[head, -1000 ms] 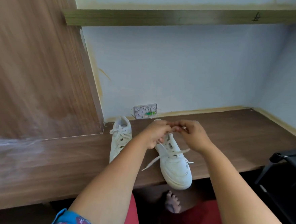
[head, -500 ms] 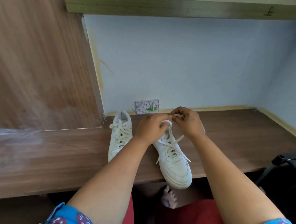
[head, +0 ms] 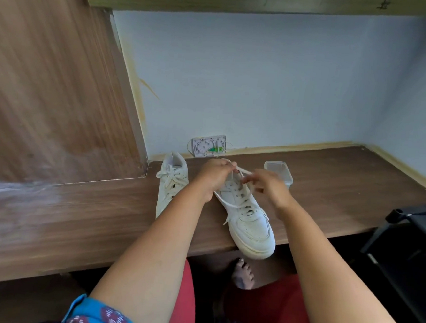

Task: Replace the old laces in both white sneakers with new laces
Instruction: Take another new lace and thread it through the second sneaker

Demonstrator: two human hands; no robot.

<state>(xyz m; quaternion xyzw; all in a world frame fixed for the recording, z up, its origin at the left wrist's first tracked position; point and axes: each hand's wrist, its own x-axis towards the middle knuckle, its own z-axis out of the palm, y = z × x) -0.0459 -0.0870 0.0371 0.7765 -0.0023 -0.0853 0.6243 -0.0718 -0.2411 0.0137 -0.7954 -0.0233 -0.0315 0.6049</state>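
Observation:
Two white sneakers stand on the wooden desk (head: 330, 194). The left sneaker (head: 171, 183) is laced and tied, toe toward me. The right sneaker (head: 249, 219) points its toe over the desk's front edge. Its white lace (head: 242, 171) is stretched between my hands above the ankle opening. My left hand (head: 214, 178) pinches one end of the lace at the shoe's collar. My right hand (head: 265, 185) pinches the other part, blurred, just right of the tongue. A loose lace end trails down the shoe's left side.
A clear plastic container (head: 279, 172) sits behind my right hand. A white wall box (head: 208, 146) leans against the blue wall. A wooden side panel (head: 48, 86) rises at the left. A black chair frame (head: 408, 238) stands at the right. My bare foot (head: 243, 274) shows under the desk.
My hands have drawn apart, pulling the lace taut between them. My right hand moved right, uncovering the plastic container. The camera tilted down slightly.

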